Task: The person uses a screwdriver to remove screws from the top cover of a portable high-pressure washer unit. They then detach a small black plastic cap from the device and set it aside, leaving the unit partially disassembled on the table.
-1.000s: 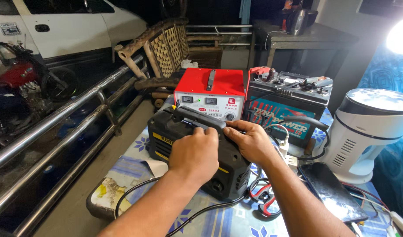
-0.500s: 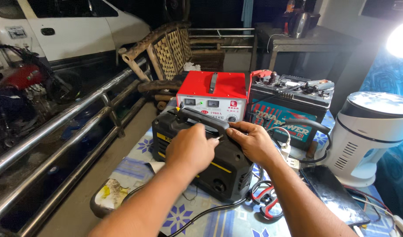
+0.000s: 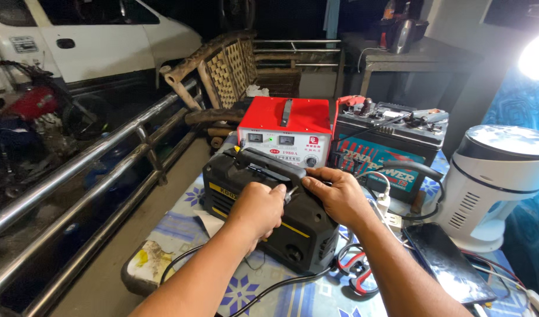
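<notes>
A black box-shaped machine with yellow stripes [image 3: 307,238] lies on the table, its black carry handle [image 3: 269,164] on top. My left hand [image 3: 259,206] rests closed on the machine's top near the handle's end. My right hand [image 3: 335,194] touches the same spot from the right, fingers curled by the handle's base. A small bright part shows between the two hands; I cannot tell what it is or which hand holds it.
Behind stand a red charger box [image 3: 286,132] and a car battery [image 3: 392,147] with clamps. A white round appliance [image 3: 495,182], a dark phone [image 3: 448,264] and red-handled pliers [image 3: 357,273] lie right. Metal railing [image 3: 93,176] runs left; a floral cloth [image 3: 263,287] covers the table.
The view has shifted closer and lower. Both hands have drawn together at the near end of the handle; the machine has stayed in place.
</notes>
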